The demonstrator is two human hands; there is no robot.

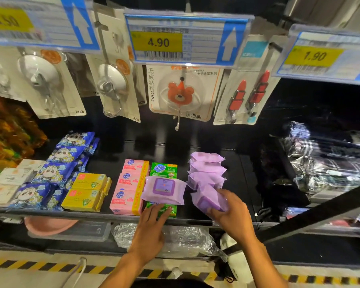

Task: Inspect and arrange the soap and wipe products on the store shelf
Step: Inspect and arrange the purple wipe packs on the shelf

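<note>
On the black shelf [116, 217] stand rows of soap: pink bars [131, 183], green bars [163, 169] and yellow bars [85, 192]. A purple wipe pack [164, 189] lies across the green and pink bars. To its right runs a row of purple wipe packs [207, 169]. My right hand [231, 213] grips the front purple pack [206, 199] of that row. My left hand [152, 227] reaches with straight fingers to the front green soap bar [170, 210], fingertips touching it just below the loose wipe pack.
Blue cartoon-print packs [56, 169] and white soap boxes [13, 175] fill the shelf's left end. Hook packages [181, 92] hang above behind price tags [158, 41]. Dark wrapped goods [328, 163] lie at right. A pink basin [48, 224] and plastic-wrapped items [181, 238] sit below.
</note>
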